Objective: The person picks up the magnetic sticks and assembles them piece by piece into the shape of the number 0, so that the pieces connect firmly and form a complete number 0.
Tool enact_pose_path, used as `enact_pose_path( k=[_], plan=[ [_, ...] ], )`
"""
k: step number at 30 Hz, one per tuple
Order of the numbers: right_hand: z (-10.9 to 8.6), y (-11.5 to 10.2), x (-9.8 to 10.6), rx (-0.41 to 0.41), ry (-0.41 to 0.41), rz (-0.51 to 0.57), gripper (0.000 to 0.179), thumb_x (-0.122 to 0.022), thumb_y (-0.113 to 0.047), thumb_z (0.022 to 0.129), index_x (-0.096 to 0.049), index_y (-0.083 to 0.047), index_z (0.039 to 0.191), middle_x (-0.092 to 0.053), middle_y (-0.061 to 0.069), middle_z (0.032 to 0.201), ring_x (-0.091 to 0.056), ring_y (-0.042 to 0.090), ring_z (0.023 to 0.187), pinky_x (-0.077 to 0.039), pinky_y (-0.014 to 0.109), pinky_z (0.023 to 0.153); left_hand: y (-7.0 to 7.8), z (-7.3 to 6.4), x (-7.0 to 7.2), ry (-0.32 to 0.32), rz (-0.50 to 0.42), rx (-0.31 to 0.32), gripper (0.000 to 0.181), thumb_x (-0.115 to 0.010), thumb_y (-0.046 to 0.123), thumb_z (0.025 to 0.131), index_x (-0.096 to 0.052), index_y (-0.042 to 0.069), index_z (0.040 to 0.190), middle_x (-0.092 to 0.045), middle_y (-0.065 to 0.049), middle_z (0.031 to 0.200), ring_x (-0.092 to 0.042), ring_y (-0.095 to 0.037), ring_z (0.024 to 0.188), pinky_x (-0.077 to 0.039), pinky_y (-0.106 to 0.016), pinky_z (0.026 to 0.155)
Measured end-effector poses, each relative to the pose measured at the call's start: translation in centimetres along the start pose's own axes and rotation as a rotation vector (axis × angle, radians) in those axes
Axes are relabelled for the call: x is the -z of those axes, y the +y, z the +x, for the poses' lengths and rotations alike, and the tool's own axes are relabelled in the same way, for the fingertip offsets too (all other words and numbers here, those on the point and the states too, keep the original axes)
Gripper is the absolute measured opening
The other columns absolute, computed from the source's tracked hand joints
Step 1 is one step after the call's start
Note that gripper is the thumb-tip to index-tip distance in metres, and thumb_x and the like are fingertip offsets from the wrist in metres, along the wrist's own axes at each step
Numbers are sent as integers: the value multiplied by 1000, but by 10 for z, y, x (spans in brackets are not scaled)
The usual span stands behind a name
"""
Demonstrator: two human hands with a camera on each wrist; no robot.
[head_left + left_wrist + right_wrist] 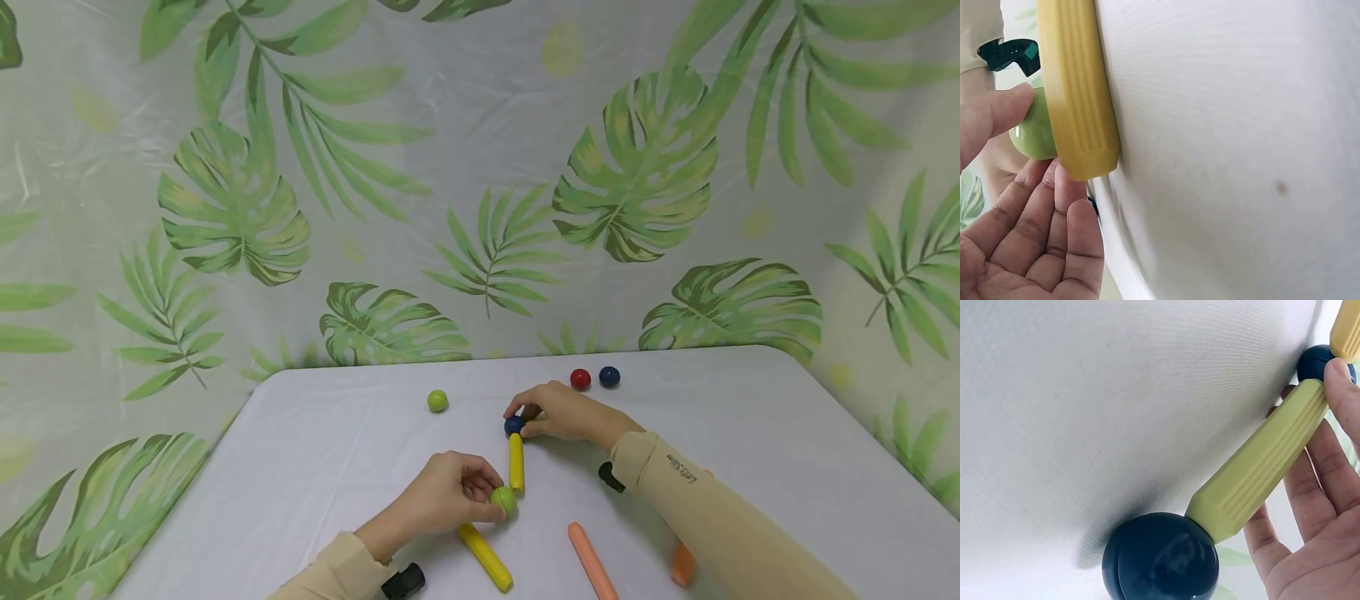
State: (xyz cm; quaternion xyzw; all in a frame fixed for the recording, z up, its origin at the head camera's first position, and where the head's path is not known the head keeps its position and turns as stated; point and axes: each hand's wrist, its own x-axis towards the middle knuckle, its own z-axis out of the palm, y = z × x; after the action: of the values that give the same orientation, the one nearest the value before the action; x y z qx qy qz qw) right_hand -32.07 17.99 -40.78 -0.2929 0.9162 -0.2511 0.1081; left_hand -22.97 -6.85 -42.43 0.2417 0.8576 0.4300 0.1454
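Note:
In the head view my left hand (453, 493) pinches a light green ball (503, 500) between thumb and fingers. A yellow ridged stick (516, 462) runs from beside that ball up to a dark blue ball (514, 425). My right hand (564, 412) grips this blue ball, thumb on one side and fingers on the other. Seen from the right wrist, a yellow-green stick (1257, 465) extends from the held ball to a second blue ball (1160, 556) nearer the camera. Another yellow stick (486, 558) lies just below my left hand, and in the left wrist view a yellow stick (1079, 94) partly covers the green ball.
Toward the back of the white table (337, 442) sit a red ball (581, 379), a blue ball (610, 377) and a green ball (437, 401). A salmon-coloured stick (592, 562) lies at the front. An orange stick (682, 565) is partly hidden by my right sleeve.

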Motion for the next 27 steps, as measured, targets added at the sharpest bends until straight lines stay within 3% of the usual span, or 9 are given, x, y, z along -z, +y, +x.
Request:
enact_pose_path(
  k=[7,27],
  plan=[
    [0,2,-1,-25,5,-7,29,-78,-14,99,-76,-20,128,-81,4,117,-73,21,115,-56,48,109,-2,3,-2,-9,5,4,22,-94,13,81,-76,13,93,-71,4,82,-62,-6,73,-50,-16,64],
    [3,5,-2,7,1,-1,29,-79,-15,99,-76,-18,127,-81,4,115,-74,20,111,-57,47,107,4,6,-7,-25,2,3,26,-96,13,80,-72,13,90,-70,1,82,-61,-6,71,-51,-15,64]
  ],
)
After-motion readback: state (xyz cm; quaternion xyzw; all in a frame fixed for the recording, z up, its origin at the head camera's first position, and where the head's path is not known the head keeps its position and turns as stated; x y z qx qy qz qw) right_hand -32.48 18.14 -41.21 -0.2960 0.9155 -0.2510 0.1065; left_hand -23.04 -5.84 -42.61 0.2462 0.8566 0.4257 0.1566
